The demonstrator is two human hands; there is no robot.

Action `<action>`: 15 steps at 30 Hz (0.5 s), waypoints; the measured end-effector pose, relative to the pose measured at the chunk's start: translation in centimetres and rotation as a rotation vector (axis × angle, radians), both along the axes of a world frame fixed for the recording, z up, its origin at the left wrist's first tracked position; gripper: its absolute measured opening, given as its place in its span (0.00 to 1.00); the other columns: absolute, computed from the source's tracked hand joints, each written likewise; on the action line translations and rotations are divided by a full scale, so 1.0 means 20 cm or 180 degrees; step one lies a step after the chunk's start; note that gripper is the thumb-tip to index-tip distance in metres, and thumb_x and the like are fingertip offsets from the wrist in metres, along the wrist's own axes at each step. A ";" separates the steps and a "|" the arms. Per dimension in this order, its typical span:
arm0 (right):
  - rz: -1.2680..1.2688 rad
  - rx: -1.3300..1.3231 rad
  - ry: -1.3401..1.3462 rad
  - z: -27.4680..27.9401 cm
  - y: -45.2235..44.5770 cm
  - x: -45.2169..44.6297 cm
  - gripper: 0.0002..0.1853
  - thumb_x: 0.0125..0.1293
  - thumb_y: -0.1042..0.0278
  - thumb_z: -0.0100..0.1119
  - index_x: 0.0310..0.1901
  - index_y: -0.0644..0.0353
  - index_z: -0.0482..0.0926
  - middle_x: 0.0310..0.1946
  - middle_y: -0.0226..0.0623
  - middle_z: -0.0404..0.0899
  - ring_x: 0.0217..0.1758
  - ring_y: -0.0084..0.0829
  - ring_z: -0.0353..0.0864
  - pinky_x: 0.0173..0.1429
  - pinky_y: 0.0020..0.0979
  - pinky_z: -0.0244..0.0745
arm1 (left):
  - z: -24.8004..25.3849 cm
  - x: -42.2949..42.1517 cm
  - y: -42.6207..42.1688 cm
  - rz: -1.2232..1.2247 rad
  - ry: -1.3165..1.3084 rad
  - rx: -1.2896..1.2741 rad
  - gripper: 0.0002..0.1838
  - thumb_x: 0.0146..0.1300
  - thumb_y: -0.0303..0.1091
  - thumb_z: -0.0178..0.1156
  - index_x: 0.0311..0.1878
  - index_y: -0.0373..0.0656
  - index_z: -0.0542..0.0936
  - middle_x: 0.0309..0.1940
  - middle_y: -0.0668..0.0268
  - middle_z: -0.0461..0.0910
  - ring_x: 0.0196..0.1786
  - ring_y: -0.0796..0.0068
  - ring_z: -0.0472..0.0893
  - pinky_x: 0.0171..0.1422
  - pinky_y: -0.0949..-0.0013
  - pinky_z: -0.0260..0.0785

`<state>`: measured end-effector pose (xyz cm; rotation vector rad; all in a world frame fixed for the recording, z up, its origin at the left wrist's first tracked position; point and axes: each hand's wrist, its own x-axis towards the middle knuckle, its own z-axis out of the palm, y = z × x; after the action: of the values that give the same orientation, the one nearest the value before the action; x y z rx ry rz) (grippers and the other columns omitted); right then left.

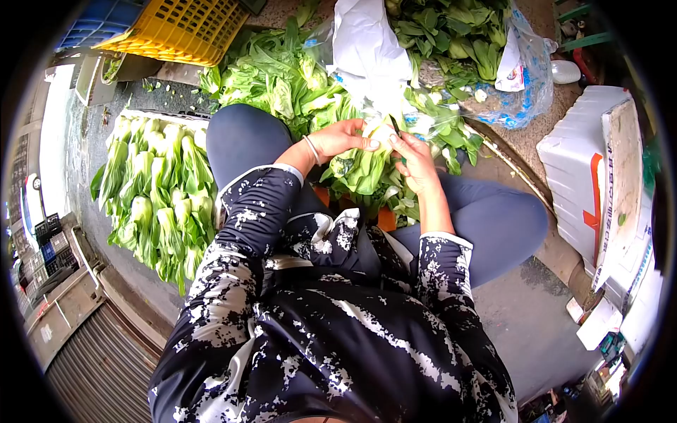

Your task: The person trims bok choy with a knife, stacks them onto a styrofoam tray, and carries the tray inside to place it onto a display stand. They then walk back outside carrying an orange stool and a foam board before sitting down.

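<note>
Bright light falls on a grey floor (511,321). A ribbed shutter (97,361) fills the lower left, a yellow crate (180,29) sits at upper left, and a white box (572,166) with red tape (597,194) stands at right.

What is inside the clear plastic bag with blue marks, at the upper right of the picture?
Loose leafy greens lie in the plastic bag, their upper leaves in plain sight. Whatever lies beneath those leaves, and the bag's bottom, is covered.
</note>
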<state>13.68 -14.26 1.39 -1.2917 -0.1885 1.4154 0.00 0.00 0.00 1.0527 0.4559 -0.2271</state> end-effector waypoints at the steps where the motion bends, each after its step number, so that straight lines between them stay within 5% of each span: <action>1: 0.0007 -0.0086 -0.0040 -0.01 0.00 0.01 0.22 0.54 0.66 0.59 0.50 0.64 0.69 0.36 0.28 0.74 0.26 0.12 0.66 0.24 0.12 0.58 | 0.00 0.01 0.00 0.0030 0.0003 0.0097 0.32 0.52 0.42 0.60 0.56 0.35 0.62 0.45 0.62 0.73 0.50 0.75 0.70 0.58 0.74 0.55; 3: 0.0010 -0.0171 -0.0080 -0.04 0.00 0.01 0.22 0.53 0.68 0.60 0.49 0.67 0.70 0.37 0.32 0.75 0.30 0.15 0.71 0.33 0.12 0.65 | -0.05 0.02 -0.01 0.0056 0.0005 0.0194 0.30 0.51 0.43 0.60 0.53 0.35 0.64 0.44 0.63 0.74 0.47 0.76 0.72 0.55 0.72 0.60; 5: -0.0606 -0.0346 -0.0637 -0.07 0.02 -0.02 0.21 0.52 0.71 0.60 0.47 0.70 0.70 0.34 0.30 0.75 0.31 0.16 0.71 0.37 0.16 0.66 | -0.18 0.01 -0.03 0.0440 0.0408 0.1565 0.31 0.50 0.47 0.61 0.51 0.33 0.67 0.42 0.61 0.74 0.44 0.73 0.74 0.50 0.70 0.64; 6: -0.0901 -0.0269 -0.0825 -0.12 0.03 -0.03 0.19 0.52 0.72 0.61 0.45 0.71 0.71 0.34 0.30 0.75 0.33 0.17 0.71 0.39 0.18 0.66 | -0.06 0.01 -0.05 0.0736 0.0678 0.3422 0.30 0.48 0.48 0.62 0.47 0.32 0.70 0.39 0.57 0.75 0.41 0.69 0.75 0.47 0.68 0.66; 7: -0.0905 -0.0269 -0.0825 -0.11 0.03 -0.03 0.19 0.52 0.72 0.61 0.45 0.71 0.71 0.34 0.30 0.75 0.33 0.17 0.71 0.39 0.18 0.66 | -0.04 0.02 -0.03 0.1005 0.0515 0.4321 0.27 0.45 0.48 0.63 0.43 0.37 0.74 0.32 0.57 0.76 0.36 0.65 0.76 0.42 0.67 0.68; 11: -0.1242 -0.0517 -0.0992 -0.14 0.03 -0.05 0.19 0.49 0.71 0.64 0.42 0.69 0.73 0.34 0.31 0.75 0.34 0.17 0.72 0.40 0.17 0.66 | 0.04 0.02 -0.09 0.0378 -0.0353 0.4272 0.25 0.39 0.51 0.66 0.39 0.45 0.76 0.22 0.65 0.73 0.31 0.66 0.75 0.37 0.67 0.68; 15: -0.0733 -0.0322 -0.1439 -0.13 0.04 -0.12 0.21 0.49 0.67 0.65 0.43 0.69 0.73 0.37 0.34 0.75 0.37 0.18 0.71 0.43 0.19 0.66 | -0.04 0.02 -0.13 0.0025 -0.0375 0.4358 0.27 0.37 0.50 0.65 0.38 0.39 0.75 0.33 0.58 0.75 0.38 0.58 0.74 0.43 0.63 0.67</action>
<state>11.36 -13.38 -1.18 -1.6507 -0.2636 0.9348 0.46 -2.64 -0.83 2.3812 0.4952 0.2161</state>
